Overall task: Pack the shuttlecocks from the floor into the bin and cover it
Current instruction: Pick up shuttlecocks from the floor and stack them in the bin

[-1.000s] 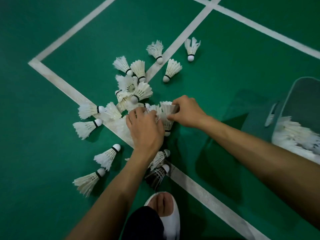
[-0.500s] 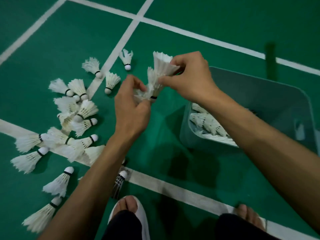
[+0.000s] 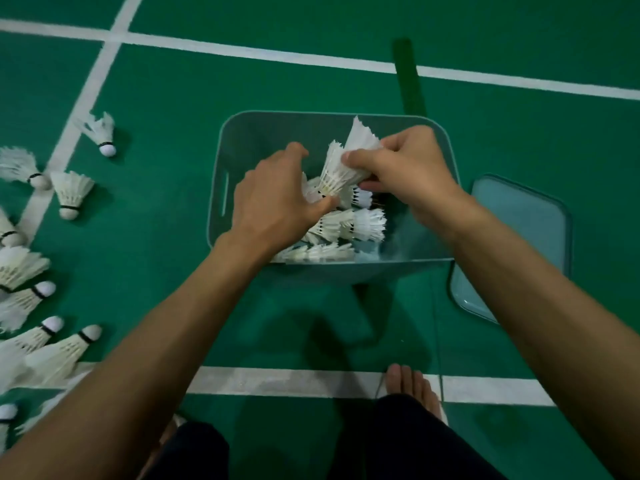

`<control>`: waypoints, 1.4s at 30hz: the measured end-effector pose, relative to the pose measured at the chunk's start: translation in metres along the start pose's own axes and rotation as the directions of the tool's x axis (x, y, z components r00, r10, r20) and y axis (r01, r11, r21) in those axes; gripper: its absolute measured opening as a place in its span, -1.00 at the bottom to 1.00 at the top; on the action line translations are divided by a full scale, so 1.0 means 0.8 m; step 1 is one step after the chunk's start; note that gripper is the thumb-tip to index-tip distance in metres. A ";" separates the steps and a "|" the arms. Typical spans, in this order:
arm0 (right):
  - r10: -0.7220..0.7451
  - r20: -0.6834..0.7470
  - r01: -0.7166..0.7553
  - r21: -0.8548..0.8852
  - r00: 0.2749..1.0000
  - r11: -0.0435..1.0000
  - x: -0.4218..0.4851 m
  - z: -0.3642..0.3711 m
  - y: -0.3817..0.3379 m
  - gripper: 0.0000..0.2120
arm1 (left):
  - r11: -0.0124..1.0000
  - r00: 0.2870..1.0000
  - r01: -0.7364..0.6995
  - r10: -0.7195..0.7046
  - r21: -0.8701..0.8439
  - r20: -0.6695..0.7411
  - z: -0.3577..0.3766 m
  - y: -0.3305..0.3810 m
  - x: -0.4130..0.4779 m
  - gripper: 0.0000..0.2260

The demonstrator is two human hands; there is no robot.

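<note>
A teal plastic bin (image 3: 242,133) stands open on the green court floor, with several white shuttlecocks (image 3: 349,226) lying inside. Both hands are over its mouth. My right hand (image 3: 405,171) grips a bunch of white shuttlecocks (image 3: 343,164) by their feathers. My left hand (image 3: 277,202) curls around the lower end of the same bunch; what its fingers hold is partly hidden. Several loose shuttlecocks (image 3: 71,192) lie on the floor to the left. The teal lid (image 3: 519,230) lies flat on the floor right of the bin.
White court lines (image 3: 242,51) cross the floor beyond the bin and near my bare right foot (image 3: 412,386). My dark trouser legs fill the bottom edge. A dark green strip (image 3: 408,74) lies beyond the bin.
Both hands carried the bunch of shuttlecocks from above the floor rightward to over the bin's mouth. The view swung right, bringing the bin to the centre and the lid into sight.
</note>
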State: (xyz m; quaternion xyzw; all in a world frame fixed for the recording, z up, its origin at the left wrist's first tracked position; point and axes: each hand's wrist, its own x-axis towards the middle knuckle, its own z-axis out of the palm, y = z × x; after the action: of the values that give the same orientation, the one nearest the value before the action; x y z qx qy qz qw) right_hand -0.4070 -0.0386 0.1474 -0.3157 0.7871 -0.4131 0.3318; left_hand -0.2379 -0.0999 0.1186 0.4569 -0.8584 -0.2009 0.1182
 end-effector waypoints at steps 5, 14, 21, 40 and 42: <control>0.053 0.022 -0.053 -0.037 0.998 0.998 -0.002 -0.006 0.028 -0.52 | 0.997 0.985 0.023 -0.036 0.077 0.171 0.016 0.023 0.010 -0.73; -0.218 -0.027 0.143 -0.676 0.976 0.723 -0.013 -0.030 0.056 -0.82 | 0.969 0.918 0.200 -0.237 0.143 0.318 0.058 0.029 0.044 -0.59; 0.012 0.213 0.182 -0.863 0.977 0.471 -0.013 -0.002 0.051 -0.76 | 0.936 0.834 0.292 -0.349 0.196 0.427 0.035 -0.004 0.052 -0.59; 0.639 0.406 -0.285 -0.650 0.654 0.705 0.025 0.036 0.084 -0.81 | 0.903 0.741 0.429 -0.331 -0.033 0.584 0.032 -0.005 0.032 -0.69; 0.664 0.402 -0.306 -0.657 0.631 0.689 0.027 0.035 0.086 -0.77 | 0.895 0.741 0.444 -0.336 -0.049 0.581 0.035 -0.007 0.029 -0.67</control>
State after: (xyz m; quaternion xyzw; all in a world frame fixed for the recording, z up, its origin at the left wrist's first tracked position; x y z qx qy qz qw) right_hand -0.4129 -0.0360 0.0701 -0.2749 0.7721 0.0577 0.5700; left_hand -0.2578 -0.1155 0.0915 0.5350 -0.7169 -0.4242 -0.1410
